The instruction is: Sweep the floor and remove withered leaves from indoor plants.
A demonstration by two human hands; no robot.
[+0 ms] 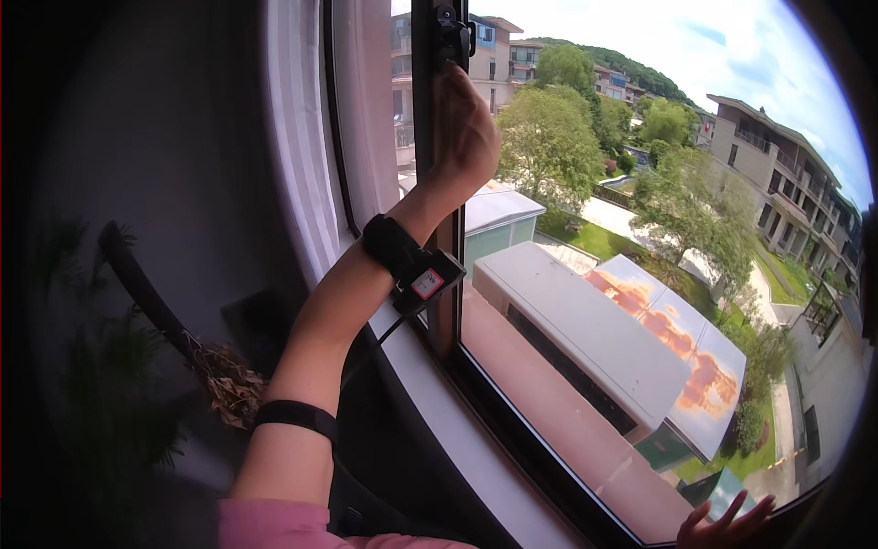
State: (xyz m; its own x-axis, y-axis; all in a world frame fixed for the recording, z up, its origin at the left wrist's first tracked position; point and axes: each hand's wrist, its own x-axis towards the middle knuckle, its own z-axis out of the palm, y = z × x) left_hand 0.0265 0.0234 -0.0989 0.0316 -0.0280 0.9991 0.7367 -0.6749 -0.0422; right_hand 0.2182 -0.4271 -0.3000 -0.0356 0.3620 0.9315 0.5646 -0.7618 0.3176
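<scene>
so the main thing here is the dark metal upright window-frame bar [423, 110], running nearly straight up and down the view and cut off at the top edge; a small black window latch [452, 35] sits on its upper end; the left hand [468, 128] is up against that same bar just below the latch, fingers pointing along it, so the latch lies straight up from the fingertips; it's way nearer than the right hand [727, 526], which is far off to the bar's lower right with fingers spread wide.

can't really make out the left fingers tbh, they blur into shadow against the bar; no idea if they're wrapped round it or just lying flat, or touching the latch; right palm's cut off by the bottom edge, contact unclear too; a black boxy wrist device [430, 279] covers part of the bar lower down; left of the bar there's a pale striped fabric curtain [302, 137], then mostly murk.
</scene>
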